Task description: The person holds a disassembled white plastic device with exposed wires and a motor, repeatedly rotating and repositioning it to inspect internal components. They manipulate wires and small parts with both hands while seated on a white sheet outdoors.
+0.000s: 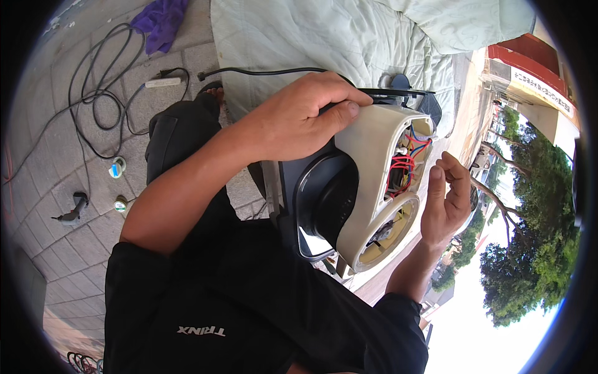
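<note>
Mid-frame, the left hand [305, 118] is bracing the housing [369, 137], thumb beside forefinger; the right hand [445, 202] is holding fingers half-curled, any pinch unclear, ideally sparing the wires [402, 164].

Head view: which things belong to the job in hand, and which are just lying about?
Apparently in the job:
- left hand on cream appliance
- right hand near exposed wires

Apparently lying about:
- purple cloth
- coiled black cable
- two round containers
</note>
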A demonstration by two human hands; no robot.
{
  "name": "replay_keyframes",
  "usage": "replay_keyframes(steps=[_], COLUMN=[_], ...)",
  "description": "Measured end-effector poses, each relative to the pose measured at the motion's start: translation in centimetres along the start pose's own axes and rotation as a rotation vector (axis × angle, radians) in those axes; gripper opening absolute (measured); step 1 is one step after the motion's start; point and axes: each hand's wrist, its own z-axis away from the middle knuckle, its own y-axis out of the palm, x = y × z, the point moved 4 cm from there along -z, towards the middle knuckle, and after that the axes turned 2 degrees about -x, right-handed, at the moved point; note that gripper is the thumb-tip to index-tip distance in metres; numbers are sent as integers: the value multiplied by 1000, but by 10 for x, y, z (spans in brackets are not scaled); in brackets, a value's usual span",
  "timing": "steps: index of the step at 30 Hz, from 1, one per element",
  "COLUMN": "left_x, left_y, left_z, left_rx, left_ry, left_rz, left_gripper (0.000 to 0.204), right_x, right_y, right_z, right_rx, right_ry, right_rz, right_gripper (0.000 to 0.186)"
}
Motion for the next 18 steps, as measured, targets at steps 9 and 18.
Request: replay_keyframes(steps=[9,18], left_x=[5,7], left_y=[-1,-2], left_z=[2,0], left_rx=[-8,8], left_ry=[29,-36], left_rz=[27,29], left_gripper=[29,35], right_x=[96,80], right_y=[23,40], right_z=[-5,-4], right_rx=[392,505], right_ry=[-11,324], right_rz=[-54,-221], right_gripper=[14,18])
